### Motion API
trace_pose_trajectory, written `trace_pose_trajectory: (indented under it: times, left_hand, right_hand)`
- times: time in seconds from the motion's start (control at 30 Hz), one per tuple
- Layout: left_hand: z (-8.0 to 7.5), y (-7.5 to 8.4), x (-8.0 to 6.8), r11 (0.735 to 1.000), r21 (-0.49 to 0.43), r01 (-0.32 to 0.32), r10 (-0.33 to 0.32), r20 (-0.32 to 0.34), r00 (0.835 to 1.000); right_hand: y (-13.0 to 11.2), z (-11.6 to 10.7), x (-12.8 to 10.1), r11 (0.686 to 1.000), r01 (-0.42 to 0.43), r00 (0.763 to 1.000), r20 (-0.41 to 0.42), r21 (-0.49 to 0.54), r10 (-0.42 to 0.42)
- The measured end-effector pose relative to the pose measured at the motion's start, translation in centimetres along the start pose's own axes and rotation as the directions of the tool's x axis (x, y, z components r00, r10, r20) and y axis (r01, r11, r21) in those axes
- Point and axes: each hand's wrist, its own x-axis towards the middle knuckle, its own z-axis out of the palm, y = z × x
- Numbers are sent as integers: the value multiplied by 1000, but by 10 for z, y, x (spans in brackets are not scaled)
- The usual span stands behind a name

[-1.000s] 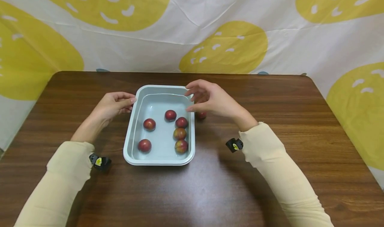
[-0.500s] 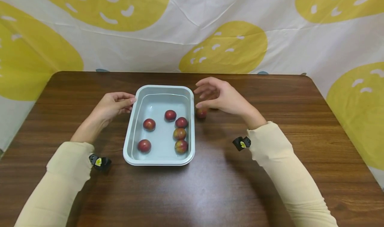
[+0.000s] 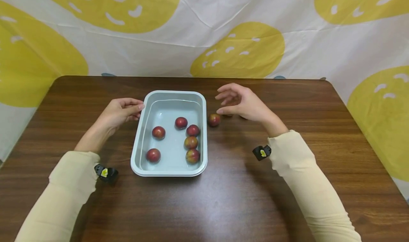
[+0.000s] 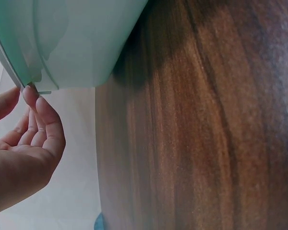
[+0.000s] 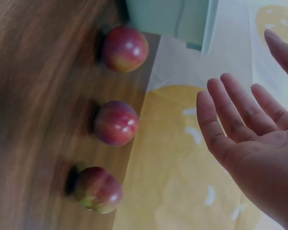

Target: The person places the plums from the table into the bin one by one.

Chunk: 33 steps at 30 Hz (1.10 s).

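A pale blue-green rectangular tub (image 3: pixel 169 173) stands left of centre on the table, with several red plums (image 3: pixel 158 132) lying on its floor. My left hand (image 3: pixel 119 112) pinches the tub's rim at its far left side; the left wrist view shows thumb and forefinger on that edge. Right of the tub, my right hand (image 3: pixel 243 101) hovers with relaxed, spread fingers and holds nothing. Below it a plum (image 3: pixel 214 120) sits on the table beside the tub wall. The right wrist view shows a row there: a near-tub plum (image 5: pixel 125 49), a middle plum (image 5: pixel 116 122) and a greenish-red plum (image 5: pixel 99 189).
The dark wooden table (image 3: pixel 223 206) extends on all sides of the tub. Behind it hangs a white cloth (image 3: pixel 159 57) with big yellow shapes, meeting the table's far edge. In the head view my right hand mostly covers the farther loose plums.
My right hand has moved right, from over the tub's right rim to above the loose plums, uncovering the one beside the tub. My left hand stays on the rim.
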Motion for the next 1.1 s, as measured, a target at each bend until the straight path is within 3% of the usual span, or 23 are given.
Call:
trace_pose_trajectory:
  times: [1.1]
  left_hand:
    - [0,0,1,1000,-24,-16,15,-20,1000]
  right_hand:
    - [45,21,1,991,-131,991,-11,31,132]
